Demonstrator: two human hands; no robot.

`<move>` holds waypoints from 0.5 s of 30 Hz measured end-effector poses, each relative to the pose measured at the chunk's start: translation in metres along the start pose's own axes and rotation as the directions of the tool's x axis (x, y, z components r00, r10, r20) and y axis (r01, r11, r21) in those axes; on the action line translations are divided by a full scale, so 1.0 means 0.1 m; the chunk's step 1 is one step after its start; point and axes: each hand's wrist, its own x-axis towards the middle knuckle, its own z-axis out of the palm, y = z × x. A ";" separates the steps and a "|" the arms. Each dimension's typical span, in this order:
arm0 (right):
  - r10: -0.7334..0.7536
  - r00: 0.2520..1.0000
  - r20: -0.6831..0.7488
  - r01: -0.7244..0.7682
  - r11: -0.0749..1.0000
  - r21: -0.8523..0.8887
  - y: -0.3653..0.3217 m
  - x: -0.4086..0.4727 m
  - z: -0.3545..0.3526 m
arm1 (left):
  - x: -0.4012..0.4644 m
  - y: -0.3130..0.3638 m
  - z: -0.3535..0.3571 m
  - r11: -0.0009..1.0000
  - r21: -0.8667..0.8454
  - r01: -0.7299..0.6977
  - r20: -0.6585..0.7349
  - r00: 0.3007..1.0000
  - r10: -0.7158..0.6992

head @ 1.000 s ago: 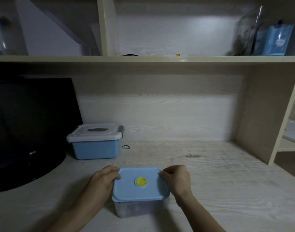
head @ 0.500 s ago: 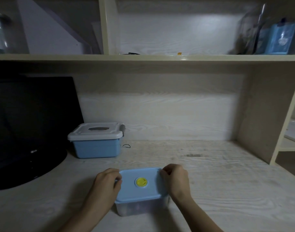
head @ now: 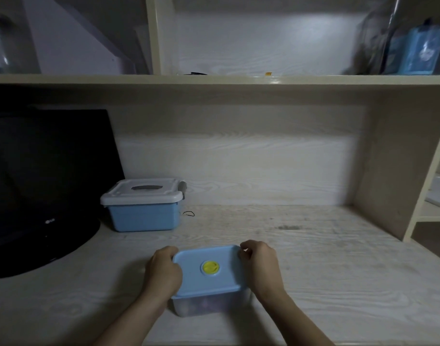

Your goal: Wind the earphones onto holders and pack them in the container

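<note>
A small clear container (head: 209,304) stands on the desk in front of me, covered by a light blue lid (head: 221,283) with a yellow round valve (head: 210,267) in its middle. My left hand (head: 162,272) grips the lid's left edge, fingers curled over the far left corner. My right hand (head: 261,265) grips the right edge, fingertips at the far right corner. Dim shapes show through the container's wall; I cannot tell what they are. No earphones or holders are visible outside it.
A blue box with a white lid (head: 142,204) stands at the back left, beside a black monitor (head: 39,186). A small black cord loop (head: 189,214) lies right of that box. A shelf (head: 214,79) runs overhead; a side panel (head: 388,171) closes the right.
Both hands have stayed on the lid's sides; the left hand has shifted slightly along the left edge. The container sits in nearly the same spot.
</note>
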 end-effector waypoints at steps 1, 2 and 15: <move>0.001 1.000 -0.011 -0.001 1.000 0.013 0.01 0.00 0.00 | -0.01 0.01 0.03 1.000 0.022 0.020 -0.008 1.000 -0.020; 0.010 1.000 -0.013 -0.010 1.000 0.023 0.01 -0.01 -0.01 | -0.01 0.03 0.07 0.998 0.049 0.040 -0.021 0.999 -0.039; 0.056 0.998 0.037 -0.058 0.996 0.064 0.01 -0.06 -0.10 | -0.08 0.11 0.13 0.974 0.219 0.050 -0.074 0.997 -0.035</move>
